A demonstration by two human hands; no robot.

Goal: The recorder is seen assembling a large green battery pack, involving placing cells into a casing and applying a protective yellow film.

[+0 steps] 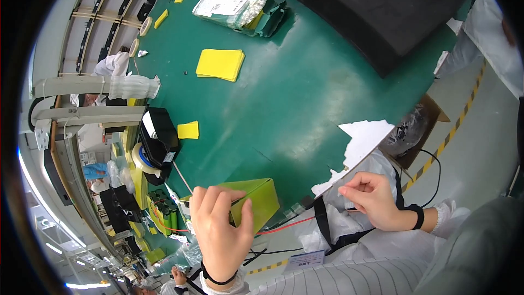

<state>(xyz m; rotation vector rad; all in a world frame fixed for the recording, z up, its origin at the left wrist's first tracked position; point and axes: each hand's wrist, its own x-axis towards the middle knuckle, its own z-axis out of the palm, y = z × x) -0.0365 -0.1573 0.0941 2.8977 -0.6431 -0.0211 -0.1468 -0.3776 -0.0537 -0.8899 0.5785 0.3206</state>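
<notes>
- Your bench is a wide dark-green matted worktable (305,93); it fills the middle of the view and curves away toward the top.
- A large black moulded tray (382,11) lies across the table's upper right corner.
- A clear plastic bag with white paper sheets on green pouches (240,11) sits near the top centre of the table.
- A flat stack of square yellow sheets (220,64) lies below that bag, well apart from your hands.
- A black box-shaped tape dispenser with a roll of pale tape (155,145) stands at the table's left edge; one small yellow square sheet (188,130) lies just beside it.
- The yellow-green rectangular pack (256,202) sits at the near edge of the table, tilted, with red and black wires (284,225) running from its lower side toward you.
- Your left hand (221,229) is clamped on that pack: fingers curl over its near face, thumb pressed against the front.
- Your right hand (374,196) is well apart from the left, off the table over your white garment; fingertips are pinched together, possibly on something small, but I cannot tell what.
- A black band circles each wrist.
- A torn white sheet (363,136) lies at the table edge above your right hand.
</notes>
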